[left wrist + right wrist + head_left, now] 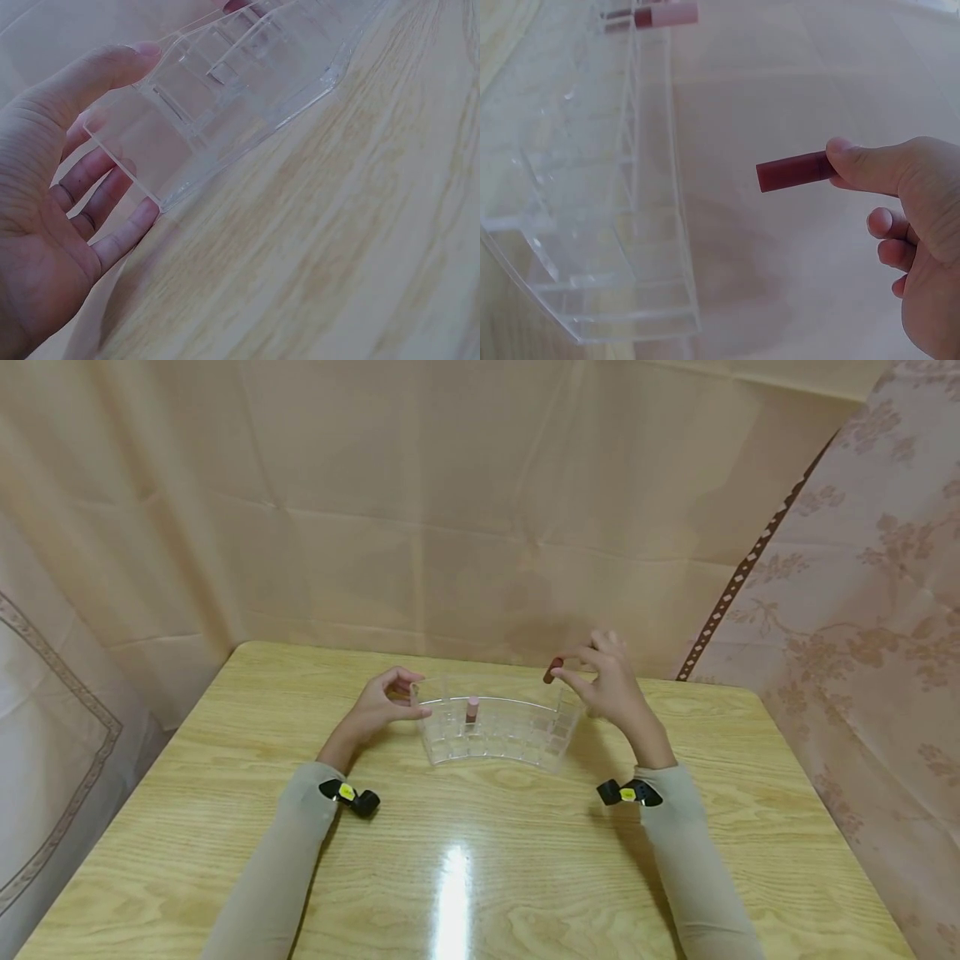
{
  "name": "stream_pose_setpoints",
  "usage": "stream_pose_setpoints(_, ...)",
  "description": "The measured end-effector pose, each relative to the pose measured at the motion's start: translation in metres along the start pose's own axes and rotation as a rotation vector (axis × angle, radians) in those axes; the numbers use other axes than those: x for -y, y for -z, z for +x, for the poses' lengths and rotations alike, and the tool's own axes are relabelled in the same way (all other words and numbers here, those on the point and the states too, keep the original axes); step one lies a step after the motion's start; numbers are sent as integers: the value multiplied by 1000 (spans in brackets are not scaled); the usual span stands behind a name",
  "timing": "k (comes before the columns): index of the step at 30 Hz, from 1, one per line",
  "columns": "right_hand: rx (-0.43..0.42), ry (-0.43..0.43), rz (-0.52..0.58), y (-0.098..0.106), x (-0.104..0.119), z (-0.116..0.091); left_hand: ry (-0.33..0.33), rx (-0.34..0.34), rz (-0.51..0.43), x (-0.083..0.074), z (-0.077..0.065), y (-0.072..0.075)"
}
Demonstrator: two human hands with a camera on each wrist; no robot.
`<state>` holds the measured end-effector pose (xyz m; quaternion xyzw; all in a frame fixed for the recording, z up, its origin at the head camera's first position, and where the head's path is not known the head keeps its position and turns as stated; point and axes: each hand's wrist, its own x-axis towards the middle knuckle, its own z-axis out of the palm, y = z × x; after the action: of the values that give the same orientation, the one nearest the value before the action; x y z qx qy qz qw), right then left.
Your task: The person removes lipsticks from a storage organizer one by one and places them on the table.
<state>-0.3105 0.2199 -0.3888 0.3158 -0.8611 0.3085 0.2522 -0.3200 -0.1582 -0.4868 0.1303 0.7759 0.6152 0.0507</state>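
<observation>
A clear, curved acrylic lipstick organizer (495,752) with many small compartments stands on the table. My left hand (385,700) grips its left end; in the left wrist view the thumb (112,71) lies over the top and the other fingers are behind the side wall. Between thumb and index finger, my right hand (611,689) pinches one end of a dark red lipstick tube (552,671), held tilted above the organizer's right end. The right wrist view shows the tube (795,172) apart from the clear walls. Another lipstick tube, pink over dark red (472,708), stands upright in a compartment left of the middle.
The wooden table (405,868) reaches toward me in front of the organizer, with a bright light reflection on it. Right behind its back edge hangs a beige curtain (480,568). A floral curtain (847,635) hangs at the right.
</observation>
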Motion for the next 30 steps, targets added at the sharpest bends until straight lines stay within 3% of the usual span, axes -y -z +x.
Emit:
stream_pose_setpoints(8,-38,-29,24,15,-9,-2,19,10,-6,2,0,-1)
stream_pose_setpoints(20,-94,-44,-66,36,-31,-11,21,7,-12,1,0,-3)
stream_pose_setpoints(30,-140,-126,-132,60,-49,-30,-1,8,-8,0,5,-7)
